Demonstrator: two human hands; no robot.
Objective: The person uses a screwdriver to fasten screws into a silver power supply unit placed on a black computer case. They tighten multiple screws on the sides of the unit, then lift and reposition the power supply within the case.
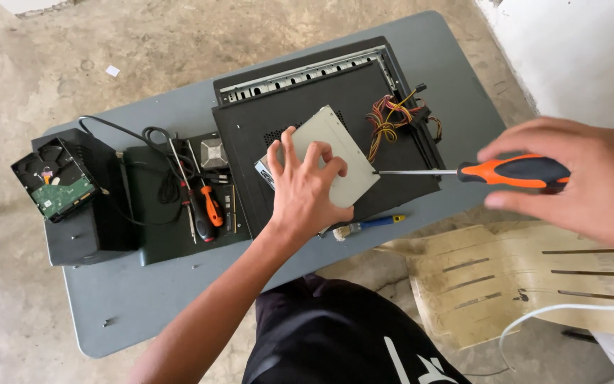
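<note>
Grey metal drive (332, 153) lies tilted on the black case (300, 114), on the table (143, 299). The left hand (307, 188) presses flat on the drive, fingers spread wide, gripping nothing. The right hand (584, 181) is closed around an orange-black screwdriver (513, 171), its tip touching the drive's right edge. A brush (364, 226) lies just below the case. A second screwdriver (211, 206) rests well left, near a hard disk (55, 178).

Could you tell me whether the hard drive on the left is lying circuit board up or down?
Board up: the hard drive shows its green circuit board.
</note>
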